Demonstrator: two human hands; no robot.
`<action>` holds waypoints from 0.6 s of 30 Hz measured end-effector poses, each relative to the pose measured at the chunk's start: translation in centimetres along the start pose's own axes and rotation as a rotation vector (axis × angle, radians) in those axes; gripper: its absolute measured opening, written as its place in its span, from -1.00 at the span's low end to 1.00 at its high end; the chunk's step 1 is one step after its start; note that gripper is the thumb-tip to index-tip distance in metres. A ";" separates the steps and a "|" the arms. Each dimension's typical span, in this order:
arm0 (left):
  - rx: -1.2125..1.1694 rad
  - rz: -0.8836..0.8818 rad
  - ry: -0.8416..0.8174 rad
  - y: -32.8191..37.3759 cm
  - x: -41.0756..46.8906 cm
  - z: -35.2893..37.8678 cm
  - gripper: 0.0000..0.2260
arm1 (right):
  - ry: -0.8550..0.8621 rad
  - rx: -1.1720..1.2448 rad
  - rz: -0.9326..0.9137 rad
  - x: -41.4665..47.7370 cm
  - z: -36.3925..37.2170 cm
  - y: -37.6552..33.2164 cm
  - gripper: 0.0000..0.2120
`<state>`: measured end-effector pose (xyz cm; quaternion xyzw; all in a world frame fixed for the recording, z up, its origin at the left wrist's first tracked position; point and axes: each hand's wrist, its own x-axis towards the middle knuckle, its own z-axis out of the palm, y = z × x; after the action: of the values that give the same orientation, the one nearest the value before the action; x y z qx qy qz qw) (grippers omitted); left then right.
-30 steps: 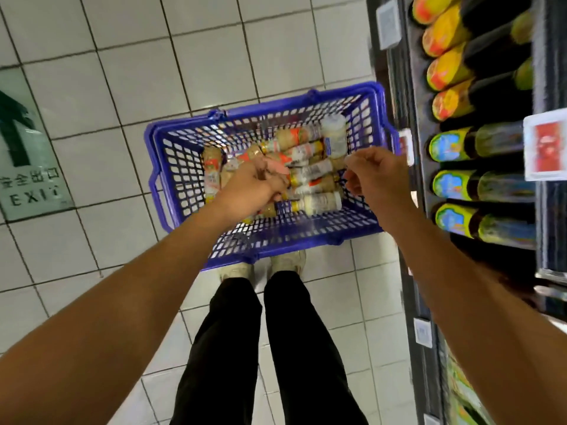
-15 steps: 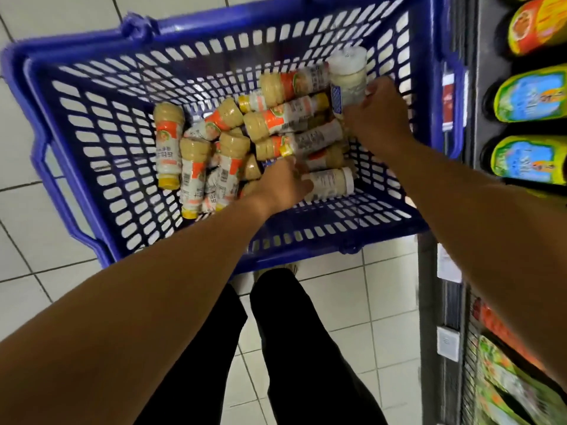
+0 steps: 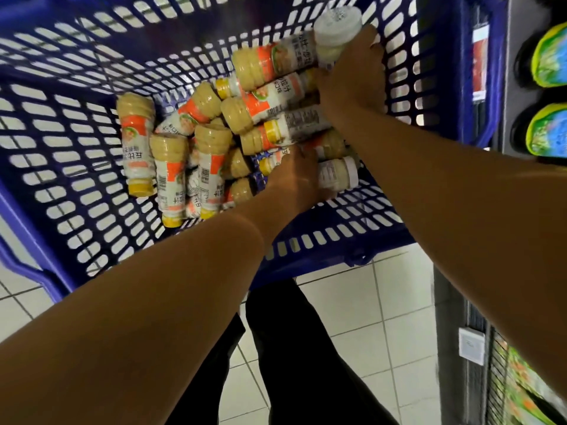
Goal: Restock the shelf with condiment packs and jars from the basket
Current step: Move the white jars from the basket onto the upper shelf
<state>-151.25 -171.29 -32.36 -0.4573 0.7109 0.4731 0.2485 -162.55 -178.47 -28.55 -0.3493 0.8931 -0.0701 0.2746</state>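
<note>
**Hazards.**
- Right hand [image 3: 352,84] is curled about the white-lidded jar of pale sauce [image 3: 337,24], which stands upright at the far right corner, leaning on the topmost bottles. Lifting it may take away their prop, and they could roll or slide down.
- Left hand [image 3: 293,182] lies knuckles-up on the pale bottle with a white printed label [image 3: 337,176] at the near edge of the pile. Its fingers are hidden beneath it, so I cannot tell whether they have closed. A half-made hold on a smooth round bottle would likely slip.
- Both forearms converge over one small area — drawing them out together risks a knock against each other or the basket wall.
- The dark metal shelf unit [image 3: 512,124] stands just beside the basket. A hasty swing could strike the green-and-blue-labelled bottles [image 3: 549,59] already on it.

**Containers.**
- Blue plastic lattice basket [image 3: 76,185], on the white-tiled floor [image 3: 352,302]. It holds a heap of small cream-filled bottles [image 3: 171,167] with orange-and-white labels and yellow caps, lying crisscross at centre and right, plus the jar. Its left portion shows bare lattice.
- Shelf unit — labelled bottles in rows, ends outward. No stock from the basket has yet reached it.
</note>
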 end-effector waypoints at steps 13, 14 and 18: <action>-0.356 -0.015 -0.071 -3.9 -4.1 -2.0 -0.43 | -0.310 0.292 -0.109 -2.6 -2.9 2.9 -0.46; -0.431 -0.038 -0.062 -4.4 -4.8 -2.2 -0.48 | -0.344 0.304 -0.113 -3.1 -3.2 3.1 -0.47; -0.628 -0.123 0.011 -6.1 -7.8 -3.5 -0.77 | -0.487 0.358 -0.117 -5.1 -5.3 3.9 -0.35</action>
<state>-142.05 -171.98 -27.44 -0.5563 0.5024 0.6510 0.1194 -164.57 -172.54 -23.02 -0.3528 0.7528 -0.1561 0.5333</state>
